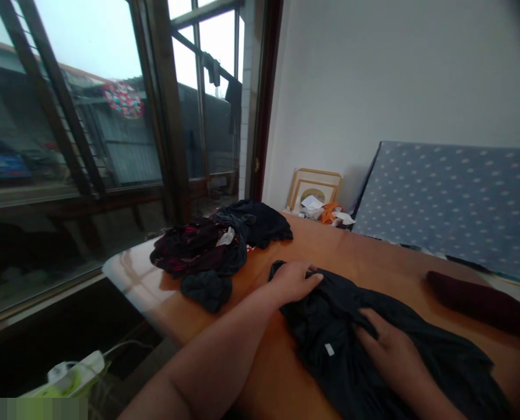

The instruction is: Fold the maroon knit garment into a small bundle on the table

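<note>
A black garment (330,326) of thin, slightly shiny cloth lies spread and rumpled on the orange wooden tabletop (277,379), with a small white label on it. My left hand (295,281) is at its upper edge, fingers closed over a fold. My right hand (389,356) lies on the middle of the cloth, fingers pressing in. Beyond my left hand sits a heap of dark clothes (199,248), one piece with a red pattern. A black piece (264,224) and a dark bundle (206,290) touch the heap.
A maroon rolled cloth (482,303) lies on the table's right side. A blue dotted mattress (443,204) leans against the wall. Picture frames (315,188) and papers stand at the far corner. A large window (85,116) runs along the left, with a power strip (74,373) below.
</note>
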